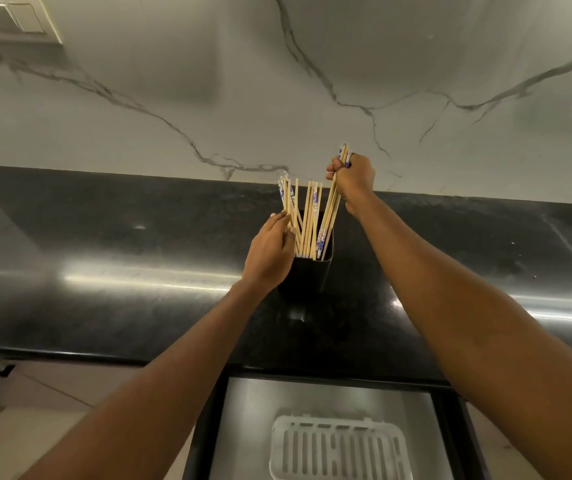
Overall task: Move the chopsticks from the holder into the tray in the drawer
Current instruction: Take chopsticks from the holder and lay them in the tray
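A black square holder (307,275) stands on the dark counter, with several wooden chopsticks (307,220) upright in it, some with blue-and-white ends. My right hand (353,180) is closed around a small bundle of chopsticks (331,209) whose lower tips are still inside the holder. My left hand (270,251) rests against the holder's left side, fingers around a few chopsticks there. Below the counter an open drawer (243,427) holds a white slotted tray (338,448), which has nothing in it.
The black polished counter (121,271) runs left to right, backed by a white marble wall (277,81). A switch panel (10,19) sits at the top left. The drawer's dark frame juts out toward me below the counter edge.
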